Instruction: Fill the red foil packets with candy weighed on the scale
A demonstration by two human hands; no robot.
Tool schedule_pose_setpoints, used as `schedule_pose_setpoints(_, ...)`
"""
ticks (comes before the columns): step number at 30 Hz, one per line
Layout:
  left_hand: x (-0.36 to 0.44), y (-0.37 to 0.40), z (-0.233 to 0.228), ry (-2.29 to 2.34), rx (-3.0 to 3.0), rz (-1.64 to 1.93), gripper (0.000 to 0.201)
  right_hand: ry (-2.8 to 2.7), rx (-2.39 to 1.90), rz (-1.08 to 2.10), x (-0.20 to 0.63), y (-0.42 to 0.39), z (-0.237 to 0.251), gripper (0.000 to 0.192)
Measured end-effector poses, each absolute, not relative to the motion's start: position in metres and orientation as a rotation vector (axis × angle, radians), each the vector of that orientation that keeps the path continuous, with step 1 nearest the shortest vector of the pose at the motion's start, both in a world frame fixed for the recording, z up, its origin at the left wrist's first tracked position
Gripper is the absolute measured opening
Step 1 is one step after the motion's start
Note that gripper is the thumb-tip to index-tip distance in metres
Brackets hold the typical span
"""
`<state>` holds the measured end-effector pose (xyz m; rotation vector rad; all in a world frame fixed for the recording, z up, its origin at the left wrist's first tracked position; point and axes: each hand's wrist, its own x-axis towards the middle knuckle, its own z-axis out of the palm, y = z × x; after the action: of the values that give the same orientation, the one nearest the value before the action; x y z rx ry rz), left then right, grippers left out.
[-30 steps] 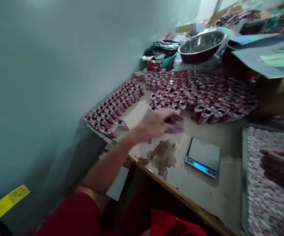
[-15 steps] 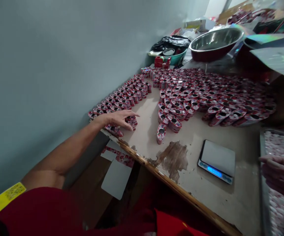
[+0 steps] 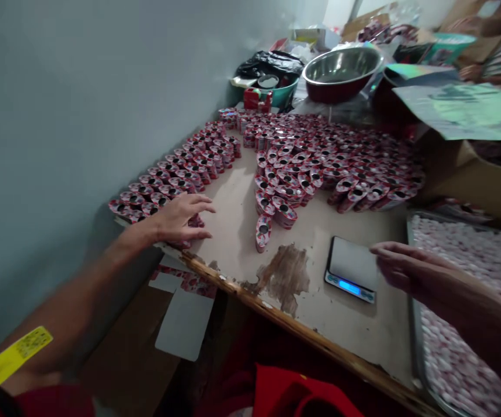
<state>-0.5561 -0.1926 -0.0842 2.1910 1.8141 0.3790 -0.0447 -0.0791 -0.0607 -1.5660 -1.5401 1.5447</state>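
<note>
My left hand (image 3: 184, 219) is open, fingers and thumb apart, over the near end of the left-hand rows of small oval red-and-white printed containers (image 3: 188, 178). It partly hides one of them at the table's edge. My right hand (image 3: 413, 272) reaches in from the right with fingers stretched out and nothing visible in them. Its fingertips are by the right side of a digital scale (image 3: 350, 260) with a lit blue display. Many more of these containers (image 3: 291, 191), with dark round openings on top, stand upright in the middle; some show white pieces in their openings.
At right lies a metal tray (image 3: 416, 324) full of small whitish pieces. Further back are a steel basin (image 3: 341, 72), a teal tub (image 3: 282, 95) with black plastic, a red tape dispenser (image 3: 256, 99) and a cardboard box (image 3: 476, 174). A person's arm shows at the far right.
My view has turned to the right. My right hand has moved left from over the tray to beside the scale. My left hand stays by the left rows, fingers still spread.
</note>
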Motion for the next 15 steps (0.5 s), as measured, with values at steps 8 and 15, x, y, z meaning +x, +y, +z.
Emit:
schedule_pose_setpoints(8,-0.371,-0.168,-0.139,2.313,1.453,0.969,0.058,-1.424,-1.241,1.941,-0.092,-0.042,-0.06,0.05)
schedule_pose_setpoints(15,-0.33,-0.168,-0.101,1.74,1.599,0.98,0.032,-1.224,-1.313,1.765,-0.006,-0.035,-0.047,0.044)
